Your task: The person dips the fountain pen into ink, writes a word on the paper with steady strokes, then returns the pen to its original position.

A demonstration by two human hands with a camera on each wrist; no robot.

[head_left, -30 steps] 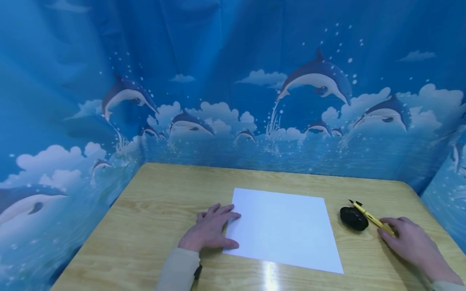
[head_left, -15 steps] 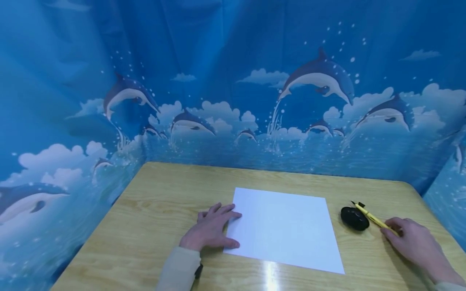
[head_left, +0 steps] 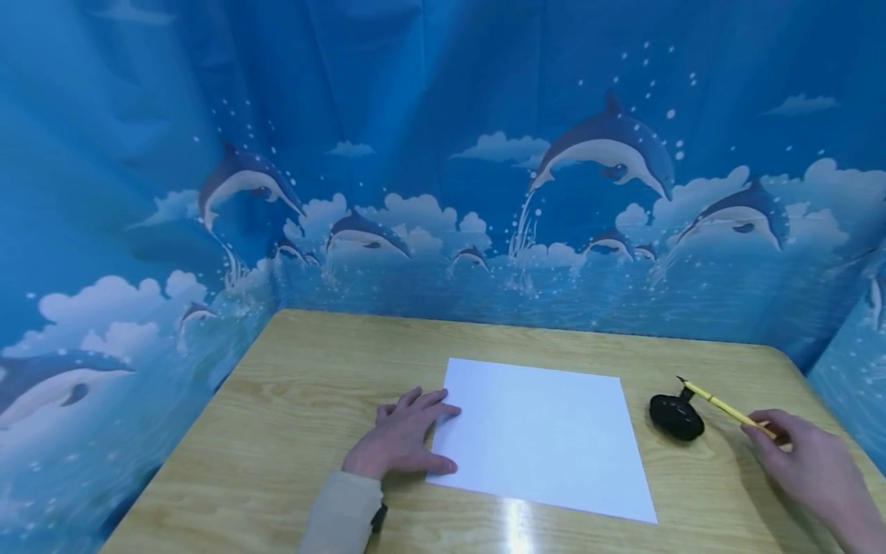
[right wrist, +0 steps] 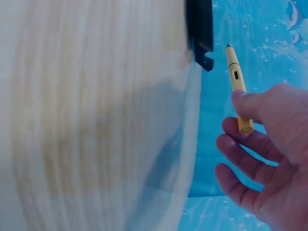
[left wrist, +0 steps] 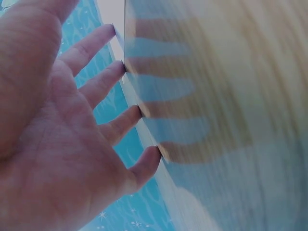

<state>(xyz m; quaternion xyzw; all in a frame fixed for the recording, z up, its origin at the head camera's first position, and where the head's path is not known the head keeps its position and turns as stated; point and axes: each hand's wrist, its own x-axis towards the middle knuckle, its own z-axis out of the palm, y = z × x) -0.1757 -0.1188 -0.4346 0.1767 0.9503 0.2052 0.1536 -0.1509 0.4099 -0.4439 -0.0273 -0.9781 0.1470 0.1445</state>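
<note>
In the head view a blank sheet of white paper (head_left: 543, 442) lies on the table. My left hand (head_left: 401, 438) rests on its left edge with fingers spread; in the left wrist view four fingertips (left wrist: 138, 111) touch down at the surface. My right hand (head_left: 806, 462) pinches a yellow pen (head_left: 723, 406) near its rear end between thumb and fingers. The pen's dark tip points away to the left, above a black rounded pen stand (head_left: 677, 418). In the right wrist view the pen (right wrist: 236, 72) is clear of the table, its other fingers loosely curled below.
The wood-grain table (head_left: 311, 385) has rounded far corners. A blue curtain (head_left: 429, 154) printed with dolphins and clouds hangs behind it and along both sides. The pen stand is to the right of the paper, with a small black arm (head_left: 687, 393) at its back.
My right hand has drawn the pen off the stand, up and to the right. The left hand and the paper have stayed in place.
</note>
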